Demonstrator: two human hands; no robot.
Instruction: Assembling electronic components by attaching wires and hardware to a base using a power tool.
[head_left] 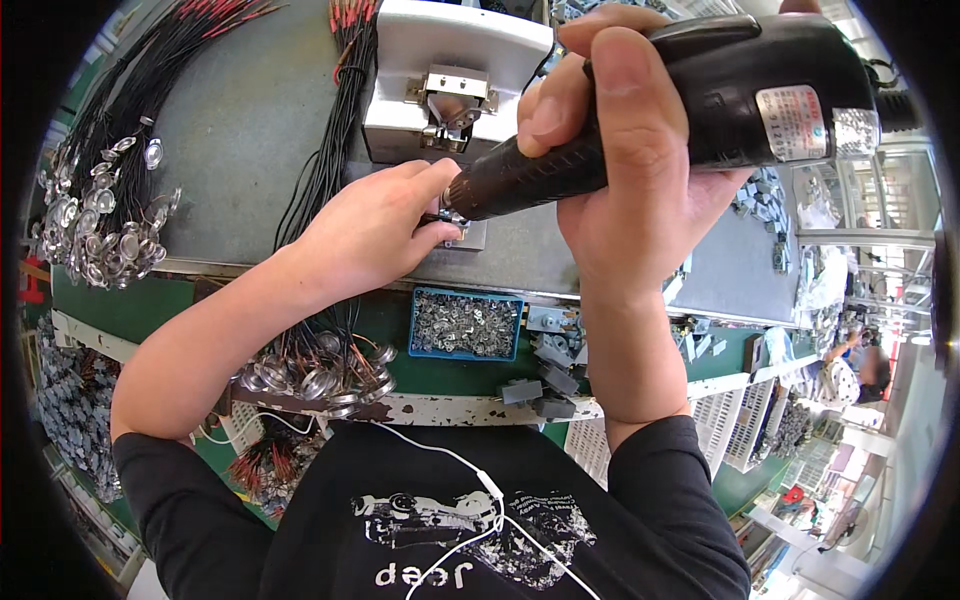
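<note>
Electric screwdriver (690, 100), black and thick-bodied, is what we are gripping in our right hand (640, 170), fingers wrapped fully around its barrel, at about one o'clock in the view. We are angling its tip down toward the centre, onto a small metal part (455, 222) at the near edge of the grey desk (250, 120). Our left hand (370, 235) is pinching that part between thumb and fingertips, closed on it, just beside the tip. Behind it, at twelve o'clock, a white fixture (440, 60) is standing. A blue tray of small metal pieces (466, 324) is lying at six o'clock from the hands. Bundles of black wires with round metal caps (100, 220) are lying at nine o'clock.
</note>
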